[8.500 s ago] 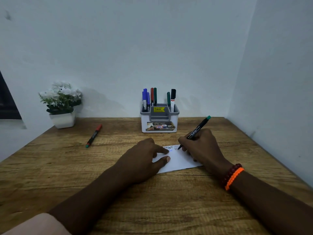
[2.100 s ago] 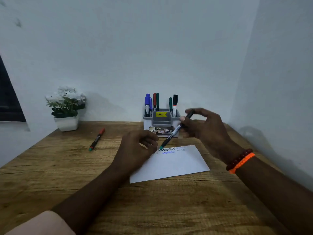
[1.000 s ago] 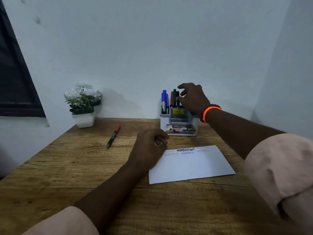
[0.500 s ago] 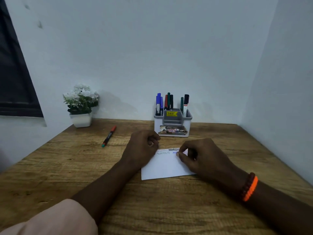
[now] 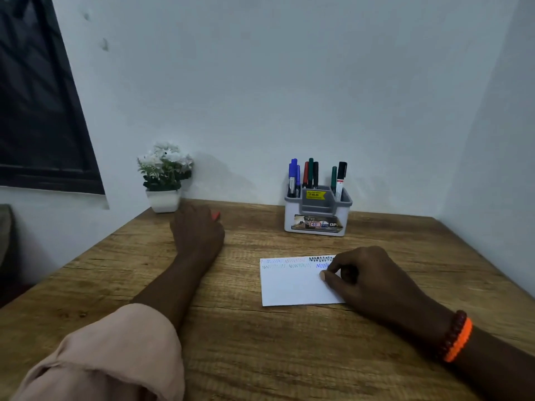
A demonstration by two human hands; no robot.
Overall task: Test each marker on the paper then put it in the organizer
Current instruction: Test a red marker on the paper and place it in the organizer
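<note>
Last marker: I saw only its red tip, poking out past my left hand at the far left of the tabletop; its long axis was hidden.
Left grip: lay over the marker, fingers curled; I couldn't tell whether they had closed on it.
Right hand: curled loosely, fingertips pressing the paper, holding nothing.
Nearer hand: left, by far.
Organizer: well right of the marker, beyond the paper.

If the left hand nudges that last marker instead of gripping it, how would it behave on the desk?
The marker looks round and slim, so it would likely roll on the flat desk. Probably light and stiff. The left hand covers most of it, so its grip is unclear.
</note>
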